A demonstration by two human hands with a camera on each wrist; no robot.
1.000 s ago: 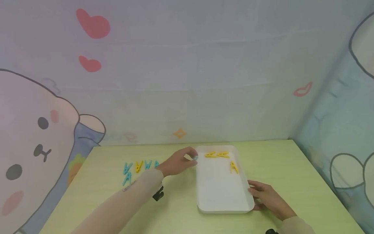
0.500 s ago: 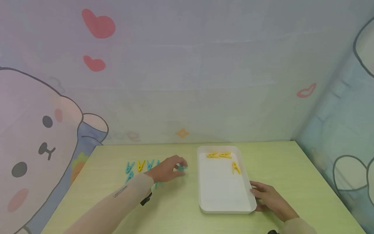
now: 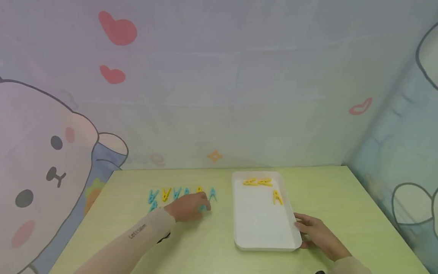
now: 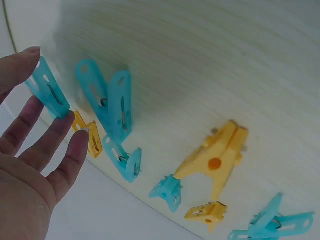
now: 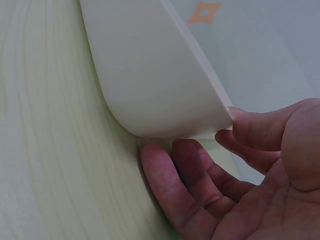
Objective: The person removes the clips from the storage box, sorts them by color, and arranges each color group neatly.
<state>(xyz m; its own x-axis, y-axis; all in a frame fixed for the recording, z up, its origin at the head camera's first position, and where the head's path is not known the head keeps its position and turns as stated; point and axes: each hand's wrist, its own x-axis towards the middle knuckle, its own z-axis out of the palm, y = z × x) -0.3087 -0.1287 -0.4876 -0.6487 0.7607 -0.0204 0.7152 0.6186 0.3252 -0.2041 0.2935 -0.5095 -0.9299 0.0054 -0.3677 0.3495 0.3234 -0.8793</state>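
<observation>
My left hand (image 3: 187, 207) pinches a teal clothespin (image 4: 50, 90) between thumb and fingers, just above the table. Close beside it lie another teal clothespin (image 4: 119, 107) and a yellow clothespin (image 4: 90, 136). Beyond the fingertips, a separate teal clothespin (image 3: 213, 194) ends the back row. My right hand (image 3: 317, 233) holds the near right part of a white tray (image 3: 261, 245); in the right wrist view the thumb presses its rim and the fingers curl below. Several yellow clothespins (image 3: 277, 197) are in the tray. My left hand and forearm hide part of the table.
More teal and yellow clothespins (image 3: 166, 194) lie left of my hand, loosely in rows. A patterned cloth backdrop (image 3: 260, 95) rises behind the table's back edge and along its sides.
My left hand has drawn back from the tray's left rim, moving left and nearer. A teal clothespin now shows on the table beyond its fingers. My right hand stays on the tray.
</observation>
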